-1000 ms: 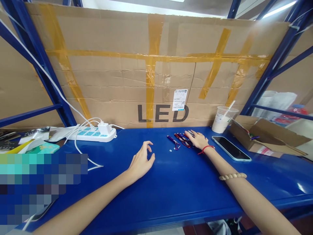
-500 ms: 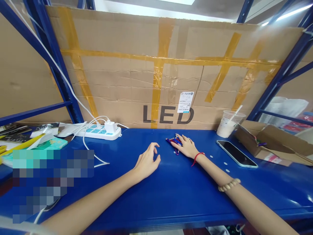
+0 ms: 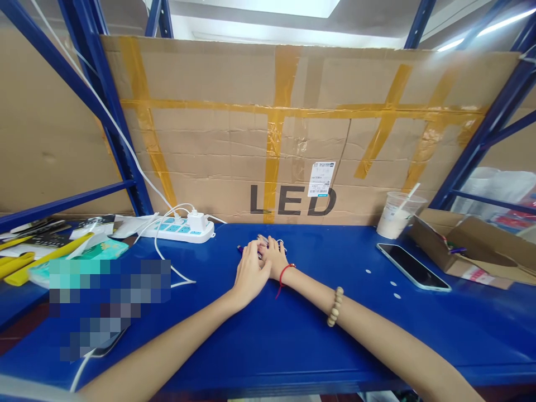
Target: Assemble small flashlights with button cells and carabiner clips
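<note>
Both hands meet at the middle of the blue table (image 3: 293,335), close to the cardboard. My left hand (image 3: 250,273) touches the fingers of my right hand (image 3: 274,258), which wears a red string at the wrist. Beneath and between them lies a small bunch of pens (image 3: 240,249), mostly covered; a dark blue end pokes out at the left. The fingers of both hands are bent over the bunch, and how firmly they grip it is hidden.
A white power strip (image 3: 178,230) with cables stands at the back left, by yellow and green packets (image 3: 90,255). To the right are a phone (image 3: 412,267), a cup with a straw (image 3: 393,215) and an open cardboard box (image 3: 473,251). Cardboard (image 3: 209,151) walls off the back.
My right hand has moved left along the table, and the pens have shifted left with it. My left hand now touches it, where before there was a gap. The view has shifted slightly.
</note>
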